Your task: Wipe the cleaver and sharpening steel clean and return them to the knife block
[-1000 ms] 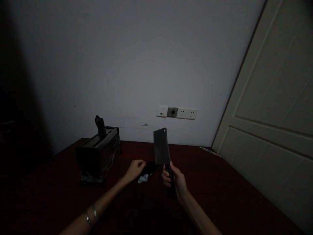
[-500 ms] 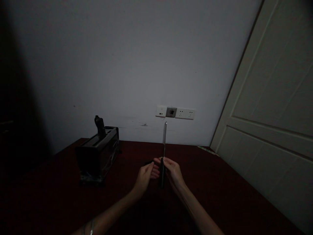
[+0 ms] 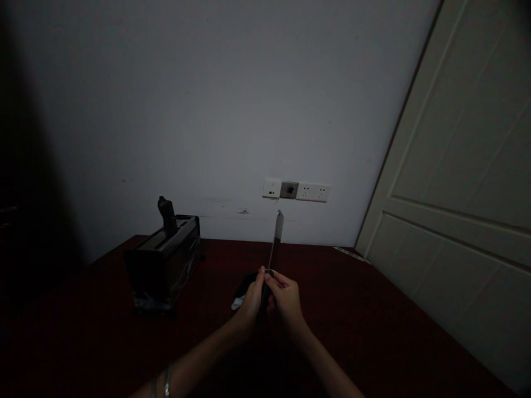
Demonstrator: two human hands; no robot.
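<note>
A knife (image 3: 276, 235) stands nearly upright in front of me, its pale blade pointing up and its dark handle low between my hands. My right hand (image 3: 286, 296) is closed round the handle, thumb near the top of it. From the other side, my left hand (image 3: 251, 301) presses against the same handle, with its thumb close to the base of the blade. Behind my left hand shows a black and white thing (image 3: 239, 298), perhaps a cloth; I cannot tell whether it hangs from the hand or lies on the table. The handle's lower end is lost in shadow.
On the left of the dark red table (image 3: 332, 298) stands a black knife block (image 3: 160, 260) with a dark handle (image 3: 167, 215) sticking up from it. The wall behind carries a row of sockets (image 3: 305, 191). A pale panelled door (image 3: 448, 182) is at the right.
The knife has turned, showing more of its blade's face, and tilts slightly. My left hand has come in against the handle. More of the black and white thing shows behind it.
</note>
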